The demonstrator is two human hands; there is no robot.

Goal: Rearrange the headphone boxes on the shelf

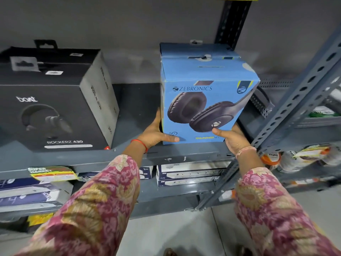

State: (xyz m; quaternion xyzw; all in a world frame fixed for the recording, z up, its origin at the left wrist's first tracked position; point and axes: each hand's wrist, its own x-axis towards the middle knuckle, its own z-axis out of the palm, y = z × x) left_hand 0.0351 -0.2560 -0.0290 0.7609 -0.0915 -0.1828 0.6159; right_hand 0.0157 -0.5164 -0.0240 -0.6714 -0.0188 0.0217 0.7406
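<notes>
A blue Zebronics headphone box [204, 100] stands upright at the front right of the grey metal shelf [129, 156]. My left hand [156, 133] grips its lower left side, thumb on the front face. My right hand [231, 136] grips its lower right corner, thumb also on the front. Directly behind it stands a second blue box [193, 48], mostly hidden. On the left of the shelf sits a black boat Rockerz 430 headphone box [55, 111], with another black box [46, 54] behind it.
A gap of bare shelf lies between the black and blue boxes. A slotted upright post [299, 100] slants close by the blue box's right side. The lower shelf holds flat white and blue boxes [188, 174], and packets [295, 157] lie on the neighbouring rack.
</notes>
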